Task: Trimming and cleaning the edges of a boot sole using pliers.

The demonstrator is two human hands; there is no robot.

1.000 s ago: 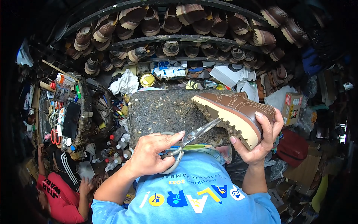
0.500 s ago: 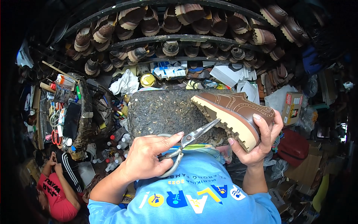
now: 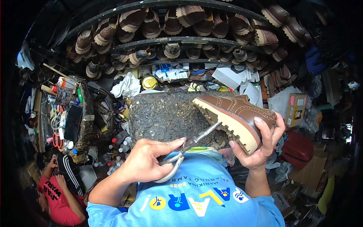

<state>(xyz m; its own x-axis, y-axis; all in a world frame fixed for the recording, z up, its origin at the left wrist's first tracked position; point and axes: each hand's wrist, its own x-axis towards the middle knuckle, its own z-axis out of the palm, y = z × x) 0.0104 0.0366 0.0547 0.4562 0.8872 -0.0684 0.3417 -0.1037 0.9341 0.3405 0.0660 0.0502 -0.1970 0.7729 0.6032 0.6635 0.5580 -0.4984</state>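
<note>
My left hand [image 3: 145,160] grips a pair of scissors [image 3: 188,149] with pale handles; the blades point up and right, their tips at the edge of the sole. My right hand [image 3: 261,145] holds a brown brogue shoe [image 3: 242,109] with a cream lugged sole [image 3: 227,123], tilted on its side over a dark, scarred work block [image 3: 166,115]. The shoe's heel end rests in my right palm, and the toe points left over the block.
Curved racks of brown shoes [image 3: 189,22] fill the back. Bottles, tools and a phone clutter the shelf at the left [image 3: 72,121]. A person in a red shirt [image 3: 56,196] sits at the lower left. Cardboard boxes [image 3: 295,109] and bags stand at the right.
The scissors and shoe stay nearly in place; the blade tips have shifted slightly along the sole edge. The person at lower left has moved a little.
</note>
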